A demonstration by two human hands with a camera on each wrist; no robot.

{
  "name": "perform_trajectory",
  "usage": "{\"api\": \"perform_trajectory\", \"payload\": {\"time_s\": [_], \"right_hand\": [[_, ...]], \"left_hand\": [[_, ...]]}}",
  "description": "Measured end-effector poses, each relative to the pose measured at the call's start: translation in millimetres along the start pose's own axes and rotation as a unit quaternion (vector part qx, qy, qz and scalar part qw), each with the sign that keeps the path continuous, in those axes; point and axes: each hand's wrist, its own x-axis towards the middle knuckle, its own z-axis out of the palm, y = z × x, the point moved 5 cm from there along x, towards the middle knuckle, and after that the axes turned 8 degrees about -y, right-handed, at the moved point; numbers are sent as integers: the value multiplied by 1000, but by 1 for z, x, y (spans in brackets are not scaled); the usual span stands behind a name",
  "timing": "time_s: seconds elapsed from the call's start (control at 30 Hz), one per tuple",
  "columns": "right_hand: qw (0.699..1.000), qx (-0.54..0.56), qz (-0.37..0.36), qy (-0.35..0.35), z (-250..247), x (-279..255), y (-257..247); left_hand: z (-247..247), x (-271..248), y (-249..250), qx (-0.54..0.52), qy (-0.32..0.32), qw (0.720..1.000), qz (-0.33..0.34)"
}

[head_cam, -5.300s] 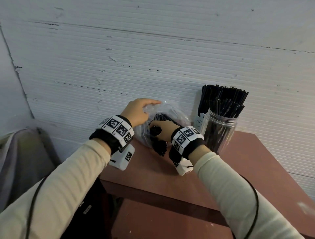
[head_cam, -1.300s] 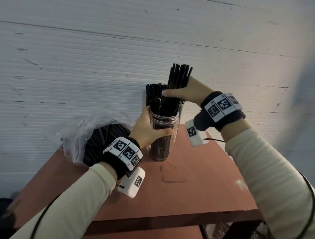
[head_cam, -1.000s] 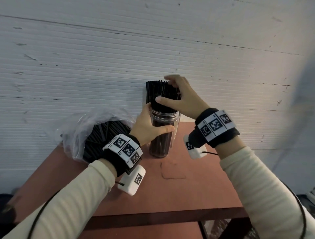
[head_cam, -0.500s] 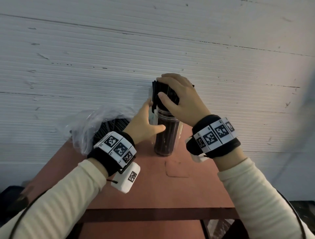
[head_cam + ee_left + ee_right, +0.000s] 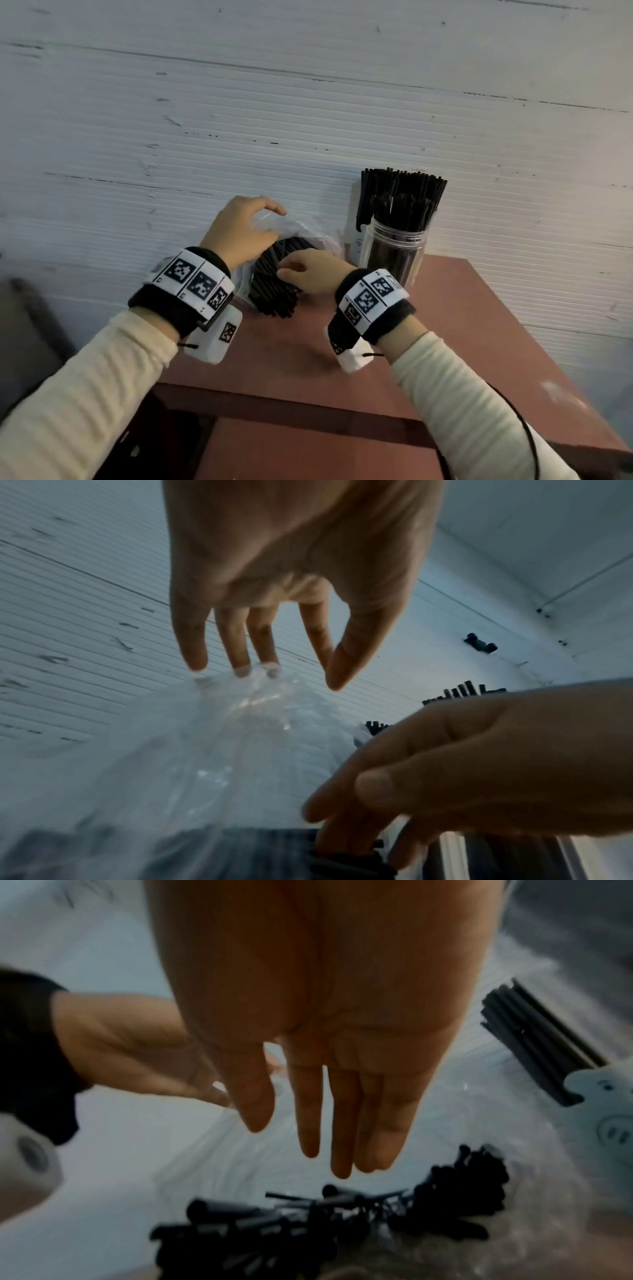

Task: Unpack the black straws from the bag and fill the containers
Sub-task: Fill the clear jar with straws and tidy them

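A clear plastic bag [image 5: 313, 233] of black straws [image 5: 274, 294] lies on the table against the wall, its mouth facing me. My left hand [image 5: 260, 222] arches over the bag's top with relaxed fingers; in the left wrist view its fingertips [image 5: 241, 669] touch the film and the thumb stands free. My right hand [image 5: 291, 270] reaches into the bag's mouth with straight fingers [image 5: 341, 1150] at the loose straw ends [image 5: 308, 1221], holding nothing that I can see. To the right stands a clear jar [image 5: 394, 260], packed with upright black straws [image 5: 400, 202].
The red-brown table [image 5: 462, 325] ends at a front edge just below my wrists. A white holder with a pig face [image 5: 606, 1096] stands behind the jar with more straws. A ribbed white wall [image 5: 308, 102] closes the back. Something grey [image 5: 24, 342] stands left of the table.
Both hands have left the jar, where the right one was pressing straws down and the left steadied the jar. They now sit at the bag to its left.
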Motion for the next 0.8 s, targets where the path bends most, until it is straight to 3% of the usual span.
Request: {"api": "perform_trajectory", "payload": {"time_s": [0.1, 0.17, 0.33, 0.67, 0.8], "right_hand": [[998, -38, 18, -53, 13, 22, -3], [994, -66, 40, -76, 19, 36, -3], [989, -104, 67, -75, 26, 58, -4], [993, -86, 9, -85, 23, 56, -14], [996, -61, 10, -66, 20, 54, -10]], "left_hand": [[4, -4, -10, 6, -84, 996, -18], [4, -8, -13, 13, -103, 994, -28], [1, -8, -15, 9, -91, 995, -41], [-9, -5, -20, -39, -51, 998, -27], [-8, -4, -24, -26, -76, 996, -27]]}}
